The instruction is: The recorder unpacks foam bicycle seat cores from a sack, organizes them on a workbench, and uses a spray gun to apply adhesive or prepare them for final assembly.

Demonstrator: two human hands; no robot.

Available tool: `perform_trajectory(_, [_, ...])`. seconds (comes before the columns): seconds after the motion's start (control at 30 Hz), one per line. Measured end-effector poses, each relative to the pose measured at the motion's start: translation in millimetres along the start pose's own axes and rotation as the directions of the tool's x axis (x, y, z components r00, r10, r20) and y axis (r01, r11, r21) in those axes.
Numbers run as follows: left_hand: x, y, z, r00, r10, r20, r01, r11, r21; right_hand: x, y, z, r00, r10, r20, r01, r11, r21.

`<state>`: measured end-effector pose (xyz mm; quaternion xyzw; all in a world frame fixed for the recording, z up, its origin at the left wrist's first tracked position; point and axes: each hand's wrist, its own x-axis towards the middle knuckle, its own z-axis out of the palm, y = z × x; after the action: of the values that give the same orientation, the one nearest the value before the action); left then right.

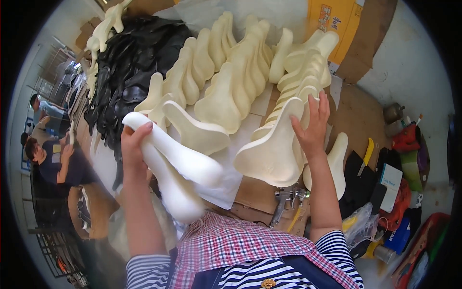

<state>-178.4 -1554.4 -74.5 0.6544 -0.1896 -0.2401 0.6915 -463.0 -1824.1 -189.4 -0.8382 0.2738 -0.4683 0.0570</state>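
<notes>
Within left hand (132,144); two foam saddles (180,166)

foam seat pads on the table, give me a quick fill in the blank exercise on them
1. The left hand grips two white foam pads by their ____ ends.
2. The right hand rests on a ____ of cream pads.
3. The heap of covers behind the left hand is ____ in colour.

Missing words: narrow; row; black

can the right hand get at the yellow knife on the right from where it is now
Probably yes. The right hand rests on a row of cream foam saddles, and the knife lies uncovered on dark fabric just beyond, with nothing between.
</notes>
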Motion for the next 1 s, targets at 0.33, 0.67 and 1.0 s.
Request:
perform_trajectory(0.33, [125.2, -147.6, -65.3, 0.864, -0.503, 0.0, 0.492, 0.844, -0.213, -58.1, -75.6, -7.6, 0.989, 0.087, 0.12, -0.093, 0.995, 0.044])
perform_trajectory(0.67, [127.1, -155.1, 63.3, 0.999, 0.002, 0.049, -0.032, 0.788, 0.615, -87.6, -123.4, 4.3, 0.928, 0.337, 0.157, -0.345, 0.938, 0.028])
perform_trajectory(1.0, [66.7, -150.4, -80.2, 0.961, 0.244, -0.129, -0.182, 0.911, 0.371, -77.8, -250.1, 35.6, 0.978, -0.072, 0.195, 0.014, 0.958, 0.286])
